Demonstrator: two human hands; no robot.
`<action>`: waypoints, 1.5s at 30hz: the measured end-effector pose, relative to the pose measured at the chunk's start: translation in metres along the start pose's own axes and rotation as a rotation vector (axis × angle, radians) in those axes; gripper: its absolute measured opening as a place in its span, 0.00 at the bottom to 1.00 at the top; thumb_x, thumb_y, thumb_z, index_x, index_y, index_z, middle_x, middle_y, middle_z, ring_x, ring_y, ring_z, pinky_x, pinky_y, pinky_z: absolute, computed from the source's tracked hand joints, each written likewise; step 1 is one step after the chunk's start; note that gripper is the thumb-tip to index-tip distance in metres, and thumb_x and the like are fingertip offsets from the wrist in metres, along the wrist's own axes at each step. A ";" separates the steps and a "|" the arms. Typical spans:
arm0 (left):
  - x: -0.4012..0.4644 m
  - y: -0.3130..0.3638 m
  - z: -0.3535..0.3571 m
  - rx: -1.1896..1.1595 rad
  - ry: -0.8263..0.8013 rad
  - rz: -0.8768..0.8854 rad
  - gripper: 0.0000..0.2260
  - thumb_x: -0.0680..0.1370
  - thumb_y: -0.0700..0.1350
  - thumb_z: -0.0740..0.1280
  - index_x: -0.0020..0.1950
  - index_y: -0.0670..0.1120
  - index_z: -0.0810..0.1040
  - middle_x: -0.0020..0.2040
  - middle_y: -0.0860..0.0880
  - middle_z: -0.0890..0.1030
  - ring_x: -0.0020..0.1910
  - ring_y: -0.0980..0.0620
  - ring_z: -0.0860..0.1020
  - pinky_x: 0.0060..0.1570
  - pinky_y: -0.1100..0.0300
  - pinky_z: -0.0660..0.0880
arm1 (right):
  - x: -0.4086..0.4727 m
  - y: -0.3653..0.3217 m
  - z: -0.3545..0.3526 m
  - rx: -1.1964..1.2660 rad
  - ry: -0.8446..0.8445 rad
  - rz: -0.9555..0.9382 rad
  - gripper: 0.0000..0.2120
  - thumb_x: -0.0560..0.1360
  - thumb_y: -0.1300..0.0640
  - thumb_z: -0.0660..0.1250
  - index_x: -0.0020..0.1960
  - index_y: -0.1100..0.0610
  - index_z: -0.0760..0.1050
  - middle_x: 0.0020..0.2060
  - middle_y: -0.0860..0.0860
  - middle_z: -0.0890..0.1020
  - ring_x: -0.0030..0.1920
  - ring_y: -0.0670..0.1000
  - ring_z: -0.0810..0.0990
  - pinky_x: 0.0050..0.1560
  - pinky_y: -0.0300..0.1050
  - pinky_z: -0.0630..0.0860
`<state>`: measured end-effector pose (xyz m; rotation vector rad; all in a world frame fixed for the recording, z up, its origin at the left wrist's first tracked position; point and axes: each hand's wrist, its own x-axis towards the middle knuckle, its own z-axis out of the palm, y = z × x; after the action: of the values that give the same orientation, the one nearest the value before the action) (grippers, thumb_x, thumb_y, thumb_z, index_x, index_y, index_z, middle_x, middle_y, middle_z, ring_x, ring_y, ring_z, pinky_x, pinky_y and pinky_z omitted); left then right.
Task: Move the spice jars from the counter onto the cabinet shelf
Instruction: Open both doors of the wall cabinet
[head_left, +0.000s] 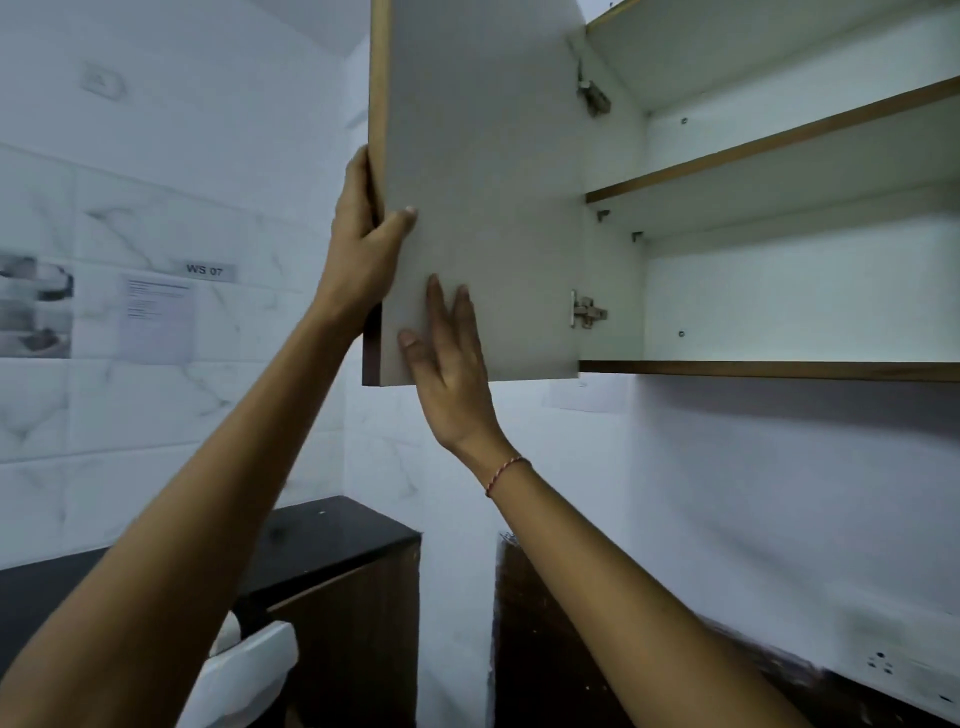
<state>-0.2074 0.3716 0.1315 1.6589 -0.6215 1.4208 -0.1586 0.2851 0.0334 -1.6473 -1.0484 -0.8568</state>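
The wall cabinet's door (493, 171) stands swung open to the left, its pale inner face toward me. My left hand (363, 244) grips the door's free edge, fingers behind it and thumb on the inner face. My right hand (449, 358) rests flat against the inner face near the door's bottom edge, fingers straight. To the right, the open cabinet shows a bare middle shelf (769, 150) and a bare bottom shelf (779, 368). No spice jars are in view.
A black counter (322, 540) runs along the tiled left wall, over dark wooden cupboards. A white chair back (244, 670) sits at the bottom left. A wall socket (883, 665) is low on the white right wall. Two hinges (587, 310) join door to cabinet.
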 end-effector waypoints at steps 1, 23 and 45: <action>0.003 -0.010 -0.008 0.005 0.010 -0.014 0.22 0.76 0.39 0.60 0.70 0.41 0.62 0.65 0.45 0.72 0.63 0.47 0.74 0.61 0.46 0.73 | 0.006 0.003 0.009 -0.048 -0.006 -0.018 0.28 0.79 0.45 0.52 0.75 0.42 0.43 0.77 0.51 0.42 0.76 0.49 0.40 0.76 0.54 0.48; 0.019 -0.105 -0.030 1.042 0.206 0.110 0.30 0.77 0.44 0.56 0.77 0.46 0.47 0.77 0.39 0.53 0.76 0.41 0.53 0.72 0.45 0.51 | 0.052 0.061 0.092 -0.547 0.027 -0.153 0.33 0.76 0.39 0.54 0.76 0.49 0.46 0.77 0.57 0.46 0.77 0.56 0.45 0.73 0.58 0.47; -0.090 0.044 0.413 -0.452 -0.481 -0.067 0.25 0.82 0.48 0.52 0.77 0.44 0.46 0.78 0.45 0.48 0.77 0.48 0.44 0.74 0.54 0.46 | -0.085 0.112 -0.380 -1.802 0.379 0.339 0.38 0.75 0.47 0.63 0.76 0.58 0.48 0.76 0.62 0.47 0.76 0.60 0.47 0.73 0.60 0.48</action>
<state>-0.0404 -0.0117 0.0567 1.6280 -1.0576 0.7504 -0.1104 -0.1171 0.0261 -2.6533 0.6627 -1.9765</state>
